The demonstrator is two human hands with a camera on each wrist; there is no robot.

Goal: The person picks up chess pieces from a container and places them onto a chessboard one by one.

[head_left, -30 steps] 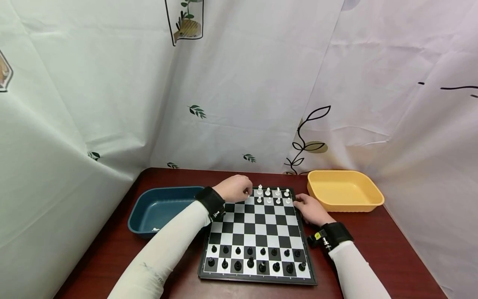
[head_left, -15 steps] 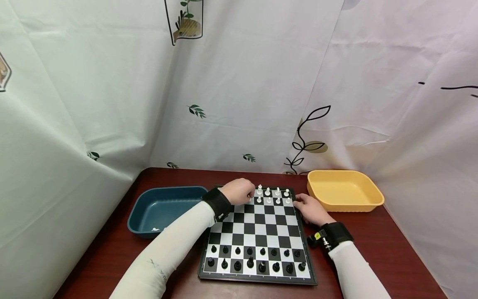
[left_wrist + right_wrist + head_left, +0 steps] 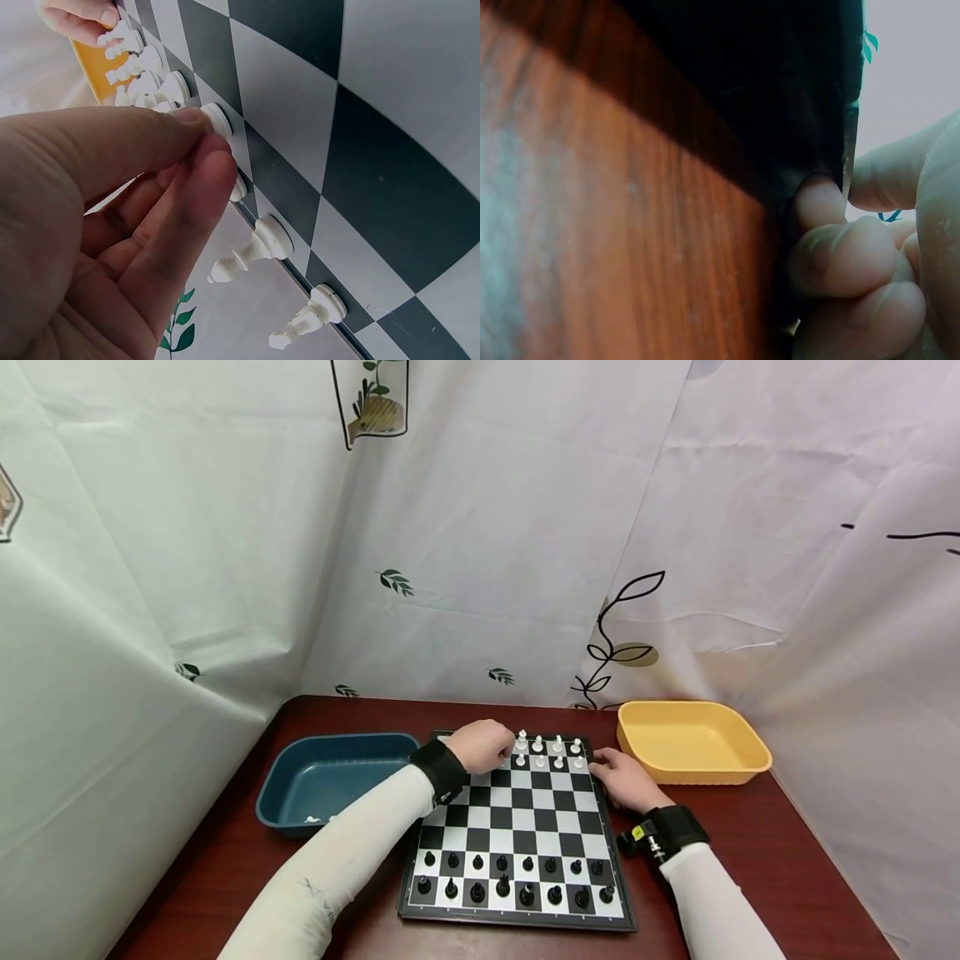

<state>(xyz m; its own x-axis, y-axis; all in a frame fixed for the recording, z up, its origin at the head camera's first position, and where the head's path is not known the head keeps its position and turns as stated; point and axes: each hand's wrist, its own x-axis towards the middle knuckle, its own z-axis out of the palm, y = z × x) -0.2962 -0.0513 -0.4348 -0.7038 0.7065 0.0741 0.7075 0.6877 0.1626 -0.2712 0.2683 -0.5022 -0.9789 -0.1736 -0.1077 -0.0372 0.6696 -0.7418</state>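
Between left hand (image 3: 112, 225) thumb and forefinger — white pawn (image 3: 217, 120) pinched on chessboard (image 3: 517, 827); several white pieces left beyond fingertips. Right hand (image 3: 626, 779) fingers curled, gripping board edge; blue tray (image 3: 330, 777) holds 1 or 2 pieces — early stage.

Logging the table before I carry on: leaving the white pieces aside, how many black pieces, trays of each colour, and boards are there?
Black chess pieces: 16, in two rows of 8
Blue tray: 1
Yellow tray: 1
Chessboard: 1
Total: 19
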